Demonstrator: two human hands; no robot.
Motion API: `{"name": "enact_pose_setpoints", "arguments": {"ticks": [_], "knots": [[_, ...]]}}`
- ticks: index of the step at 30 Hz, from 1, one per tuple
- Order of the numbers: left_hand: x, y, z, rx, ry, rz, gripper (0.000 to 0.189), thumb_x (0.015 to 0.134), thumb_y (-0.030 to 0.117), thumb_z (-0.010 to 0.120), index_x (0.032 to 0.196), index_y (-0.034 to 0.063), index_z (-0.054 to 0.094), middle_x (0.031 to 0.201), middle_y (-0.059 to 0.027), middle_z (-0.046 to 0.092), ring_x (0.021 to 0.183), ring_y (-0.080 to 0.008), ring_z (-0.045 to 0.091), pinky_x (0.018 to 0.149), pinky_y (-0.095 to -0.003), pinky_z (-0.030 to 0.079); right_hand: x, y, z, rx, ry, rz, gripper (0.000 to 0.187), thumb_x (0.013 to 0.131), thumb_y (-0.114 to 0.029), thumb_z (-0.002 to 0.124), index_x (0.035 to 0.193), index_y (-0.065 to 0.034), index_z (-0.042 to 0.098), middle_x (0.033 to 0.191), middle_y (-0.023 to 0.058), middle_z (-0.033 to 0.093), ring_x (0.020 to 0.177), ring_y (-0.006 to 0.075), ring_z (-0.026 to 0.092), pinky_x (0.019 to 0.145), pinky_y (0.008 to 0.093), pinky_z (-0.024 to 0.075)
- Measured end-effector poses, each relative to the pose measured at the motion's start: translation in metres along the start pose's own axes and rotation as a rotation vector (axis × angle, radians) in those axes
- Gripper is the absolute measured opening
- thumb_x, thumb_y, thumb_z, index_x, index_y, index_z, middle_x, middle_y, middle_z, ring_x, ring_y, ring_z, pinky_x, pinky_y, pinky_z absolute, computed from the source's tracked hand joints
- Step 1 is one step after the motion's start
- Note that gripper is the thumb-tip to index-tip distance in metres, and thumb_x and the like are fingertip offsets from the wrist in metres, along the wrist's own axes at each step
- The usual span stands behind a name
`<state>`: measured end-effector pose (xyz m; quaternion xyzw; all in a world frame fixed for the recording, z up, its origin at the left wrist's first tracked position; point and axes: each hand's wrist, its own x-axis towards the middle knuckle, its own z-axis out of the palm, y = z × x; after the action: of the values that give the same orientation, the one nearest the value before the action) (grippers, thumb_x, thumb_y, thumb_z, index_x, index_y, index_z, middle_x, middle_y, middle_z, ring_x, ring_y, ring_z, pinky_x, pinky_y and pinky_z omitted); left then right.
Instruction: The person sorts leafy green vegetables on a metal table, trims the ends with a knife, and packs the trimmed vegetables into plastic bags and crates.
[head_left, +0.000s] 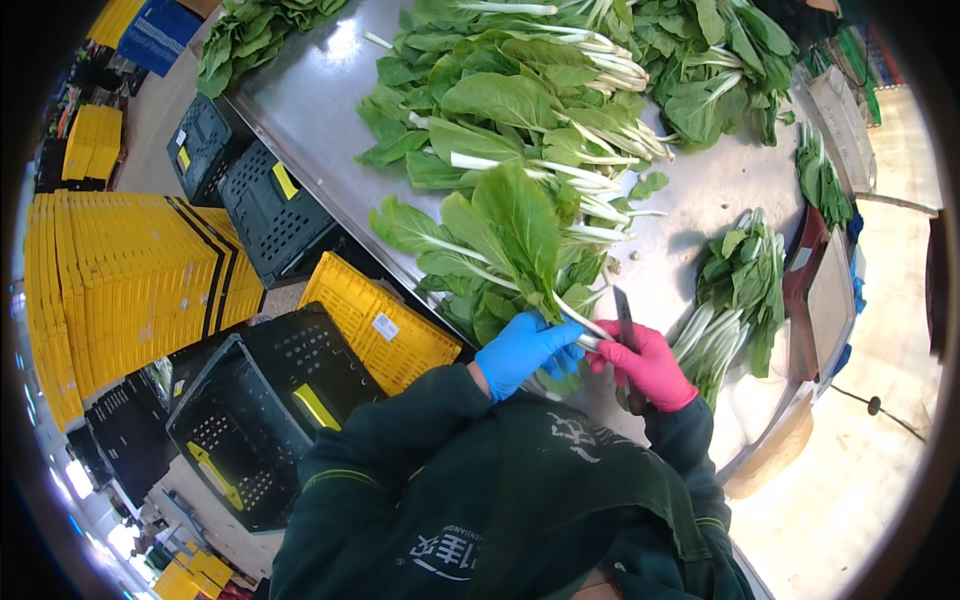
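Observation:
My left hand (529, 354), in a blue glove, grips the stems of a leafy green vegetable (517, 232) whose leaves point up and away from me. Close beside it, my right hand (649, 366), in a pink glove, pinches the white stem ends between its fingers. The same right hand holds a knife (624, 319), its dark blade pointing away from me. Beyond my hands a large heap of leafy greens (510, 97) with white stems lies on a metal table (345, 127). To the right lies a separate pile of greens (742, 277), stems towards me.
Left of the table stand dark plastic crates (277, 217), a yellow crate (375, 326), a nearer black crate (247, 427) and a tall stack of yellow crates (127, 270). A dark red container (804, 300) is at the table's right side. More greens (262, 37) lie at the far left corner.

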<state>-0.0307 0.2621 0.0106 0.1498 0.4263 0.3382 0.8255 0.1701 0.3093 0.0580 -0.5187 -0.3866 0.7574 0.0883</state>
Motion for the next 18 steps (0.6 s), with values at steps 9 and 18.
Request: {"name": "enact_pose_setpoints", "arguments": {"ticks": [9,18], "knots": [[-0.007,-0.003,-0.003,0.127,0.026,0.140,0.034,0.093,0.031,0.060,0.103,-0.0017,0.065,0.082,-0.0087,0.067,0.071,-0.0131,0.060,0.066,-0.0255,0.048,0.015,0.016,0.006,0.142,0.036,-0.124,0.027,0.095,-0.021,0.054,0.110,0.0022,0.057,0.085,0.0070,0.065,0.070,0.0104,0.061,0.052,0.0205,0.0443],[-0.010,-0.024,-0.002,0.063,-0.015,0.242,0.036,0.096,0.023,0.053,0.122,-0.0026,0.056,0.097,-0.0089,0.065,0.081,-0.0136,0.060,0.076,-0.0267,0.049,0.021,0.019,0.014,0.311,0.297,-0.307,0.022,0.094,-0.016,0.055,0.104,0.0028,0.059,0.088,0.0096,0.064,0.052,0.0100,0.051,0.046,0.0203,0.0405]]}}
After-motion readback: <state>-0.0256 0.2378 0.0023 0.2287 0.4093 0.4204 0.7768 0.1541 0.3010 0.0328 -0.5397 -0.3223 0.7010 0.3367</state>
